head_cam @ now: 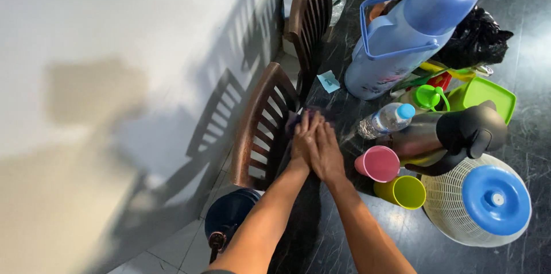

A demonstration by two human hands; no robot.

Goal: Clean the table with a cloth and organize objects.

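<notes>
Hands overlap at the dark table's (pixel 321 234) left edge: left hand (pixel 302 139) and right hand (pixel 326 150) lie flat, fingers (pixel 330 133) outstretched and clasping nothing, pressing a purple cloth (pixel 299 118). It pokes out just beyond the fingertips, toward the brown chair back (pixel 261 127); both hands reach equally.

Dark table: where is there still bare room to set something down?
On the dark table, bare patches lie near the bottom edge between the forearms and left of the yellow cup, and behind the hands up to the big blue flask. The right side is crowded: pink cup, water bottle, steel jug, white basket.
</notes>
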